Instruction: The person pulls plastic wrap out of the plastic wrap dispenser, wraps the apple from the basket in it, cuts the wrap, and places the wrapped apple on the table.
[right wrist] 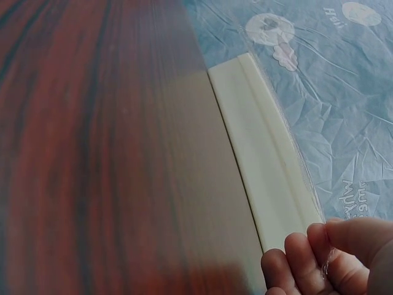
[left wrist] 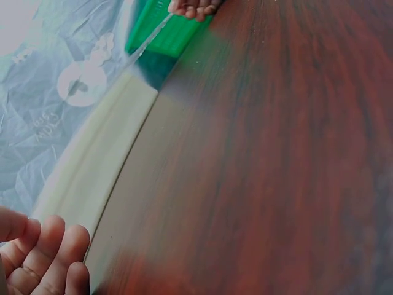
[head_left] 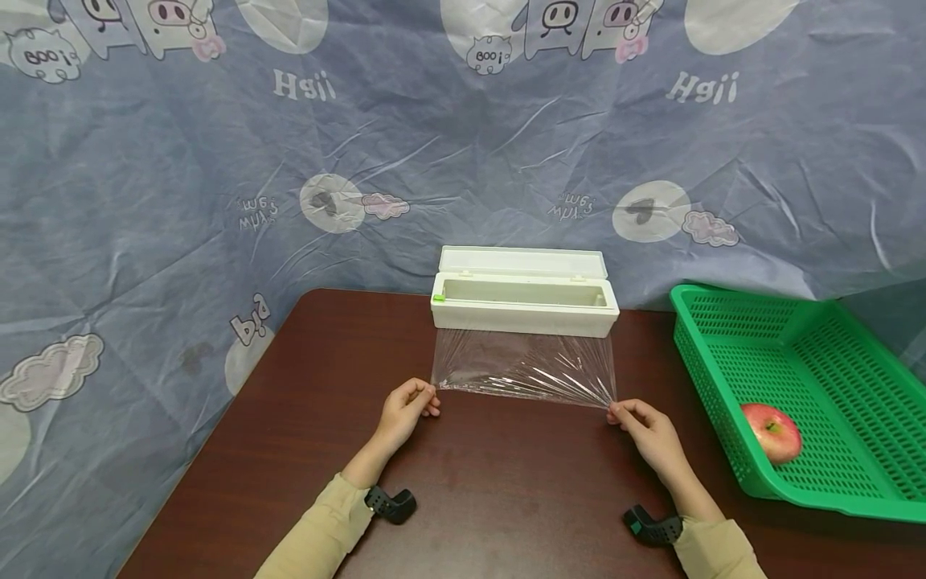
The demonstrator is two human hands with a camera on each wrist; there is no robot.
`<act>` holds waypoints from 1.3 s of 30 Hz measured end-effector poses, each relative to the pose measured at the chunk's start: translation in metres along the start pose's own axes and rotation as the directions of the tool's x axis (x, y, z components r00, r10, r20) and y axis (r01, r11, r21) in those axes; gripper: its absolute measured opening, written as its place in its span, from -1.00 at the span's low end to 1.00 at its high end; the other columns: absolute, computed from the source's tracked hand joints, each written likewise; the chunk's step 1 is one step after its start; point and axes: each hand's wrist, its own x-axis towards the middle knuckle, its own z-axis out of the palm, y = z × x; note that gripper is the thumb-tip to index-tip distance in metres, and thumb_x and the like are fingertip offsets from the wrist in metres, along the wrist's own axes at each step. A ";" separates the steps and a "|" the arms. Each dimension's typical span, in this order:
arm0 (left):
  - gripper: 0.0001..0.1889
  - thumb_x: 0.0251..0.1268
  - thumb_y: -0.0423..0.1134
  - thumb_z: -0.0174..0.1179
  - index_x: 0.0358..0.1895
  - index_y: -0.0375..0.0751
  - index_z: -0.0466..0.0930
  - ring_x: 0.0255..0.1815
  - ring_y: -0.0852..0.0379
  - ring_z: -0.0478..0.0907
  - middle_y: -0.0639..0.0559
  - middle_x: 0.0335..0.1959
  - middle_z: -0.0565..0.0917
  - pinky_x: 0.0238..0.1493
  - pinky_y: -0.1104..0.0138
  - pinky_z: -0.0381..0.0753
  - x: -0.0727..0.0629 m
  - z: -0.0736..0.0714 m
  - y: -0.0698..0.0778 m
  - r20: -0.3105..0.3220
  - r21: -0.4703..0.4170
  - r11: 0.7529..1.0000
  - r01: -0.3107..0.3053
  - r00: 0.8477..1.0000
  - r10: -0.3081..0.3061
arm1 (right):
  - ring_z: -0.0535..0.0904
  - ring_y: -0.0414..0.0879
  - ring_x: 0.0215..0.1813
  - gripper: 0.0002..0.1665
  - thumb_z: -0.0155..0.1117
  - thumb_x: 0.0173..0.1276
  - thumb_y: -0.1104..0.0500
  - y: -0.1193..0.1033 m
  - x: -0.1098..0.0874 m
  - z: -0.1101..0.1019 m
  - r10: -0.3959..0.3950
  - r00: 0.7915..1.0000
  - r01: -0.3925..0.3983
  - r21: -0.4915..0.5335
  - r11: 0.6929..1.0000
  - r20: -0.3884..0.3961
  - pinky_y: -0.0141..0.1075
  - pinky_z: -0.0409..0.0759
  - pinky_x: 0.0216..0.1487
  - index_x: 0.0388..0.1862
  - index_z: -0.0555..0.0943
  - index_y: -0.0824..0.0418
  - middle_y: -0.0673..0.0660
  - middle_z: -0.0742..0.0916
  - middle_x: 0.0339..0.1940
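Note:
A sheet of clear cling film (head_left: 524, 366) stretches from the front of a white cling film dispenser box (head_left: 526, 320), whose lid (head_left: 522, 262) stands raised at the back. My left hand (head_left: 407, 412) pinches the film's near left corner between thumb and fingertips. At the near right corner my right hand (head_left: 647, 434) pinches the film, and creases fan out from that grip. A bit of gathered film shows among the right fingers (right wrist: 301, 261) in the right wrist view. Both hands are in front of the box, above the table.
A green plastic basket (head_left: 712, 418) stands at the right, with a red apple (head_left: 772, 434) inside it. A small bright green piece (head_left: 438, 297) sits on the box's left end. The dark brown table (head_left: 506, 490) meets a patterned blue-grey cloth (head_left: 463, 161) behind.

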 end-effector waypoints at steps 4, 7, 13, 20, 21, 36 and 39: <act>-0.77 0.38 -0.42 0.01 -0.23 -0.65 0.48 -0.42 -0.33 0.61 -0.43 -0.42 0.61 -0.34 0.09 0.60 -0.001 -0.001 0.001 0.002 0.038 0.999 0.009 1.000 -0.009 | 0.59 -0.35 -0.26 -0.67 0.10 0.43 0.09 0.002 0.000 0.000 -0.002 1.000 0.002 0.011 1.000 0.002 -0.50 0.50 -0.24 -0.18 0.63 0.36 0.23 0.73 -0.28; -0.77 0.39 -0.41 0.02 -0.24 -0.64 0.49 -0.42 -0.32 0.61 -0.41 -0.43 0.62 -0.35 0.09 0.60 -0.001 -0.002 0.002 0.007 0.062 0.998 0.014 1.000 -0.014 | 0.59 -0.35 -0.26 -0.69 0.11 0.43 0.11 0.003 -0.001 0.000 0.000 1.000 0.000 0.012 1.000 0.003 -0.50 0.49 -0.25 -0.18 0.63 0.36 0.23 0.73 -0.28; -0.78 0.37 -0.41 0.03 -0.27 -0.62 0.50 -0.44 -0.30 0.61 -0.39 -0.45 0.62 -0.35 0.09 0.60 -0.002 -0.003 0.003 0.019 0.075 0.997 0.009 1.000 -0.011 | 0.58 -0.36 -0.26 -0.67 0.10 0.43 0.08 0.000 -0.003 -0.002 -0.004 1.000 0.004 0.001 1.000 0.006 -0.51 0.48 -0.24 -0.17 0.63 0.34 0.19 0.73 -0.28; -0.81 0.35 -0.45 0.04 -0.31 -0.61 0.51 -0.48 -0.30 0.60 -0.38 -0.48 0.62 -0.39 0.11 0.62 -0.003 -0.004 0.003 0.031 0.090 0.996 -0.024 0.999 0.021 | 0.59 -0.32 -0.26 -0.67 0.12 0.42 0.07 0.001 -0.005 -0.003 -0.018 1.000 0.018 0.000 1.000 0.015 -0.52 0.49 -0.25 -0.20 0.64 0.34 0.19 0.73 -0.30; -0.81 0.35 -0.45 0.04 -0.31 -0.61 0.51 -0.49 -0.31 0.59 -0.38 -0.48 0.62 -0.40 0.10 0.62 -0.004 -0.004 0.003 0.033 0.090 0.996 -0.029 0.999 0.027 | 0.59 -0.31 -0.27 -0.67 0.13 0.41 0.06 0.002 -0.005 -0.003 -0.019 1.000 0.019 -0.001 1.000 0.013 -0.52 0.48 -0.25 -0.21 0.64 0.33 0.18 0.73 -0.31; -0.84 0.33 -0.45 0.06 -0.32 -0.55 0.55 -0.53 -0.25 0.58 -0.34 -0.51 0.62 -0.43 0.12 0.59 -0.010 -0.007 0.006 0.053 0.168 0.985 -0.048 0.998 0.039 | 0.57 -0.34 -0.27 -0.68 0.14 0.41 0.05 0.004 -0.013 -0.004 -0.026 1.000 0.027 -0.062 0.998 0.016 -0.53 0.48 -0.25 -0.27 0.65 0.29 0.11 0.73 -0.33; -0.84 0.32 -0.46 0.06 -0.33 -0.55 0.55 -0.54 -0.24 0.58 -0.33 -0.52 0.63 -0.45 0.14 0.59 -0.012 -0.007 0.006 0.052 0.182 0.982 -0.052 0.998 0.043 | 0.58 -0.32 -0.25 -0.69 0.13 0.41 0.05 0.003 -0.015 -0.005 -0.028 0.999 0.030 -0.076 0.997 0.023 -0.54 0.47 -0.23 -0.26 0.66 0.27 0.14 0.73 -0.31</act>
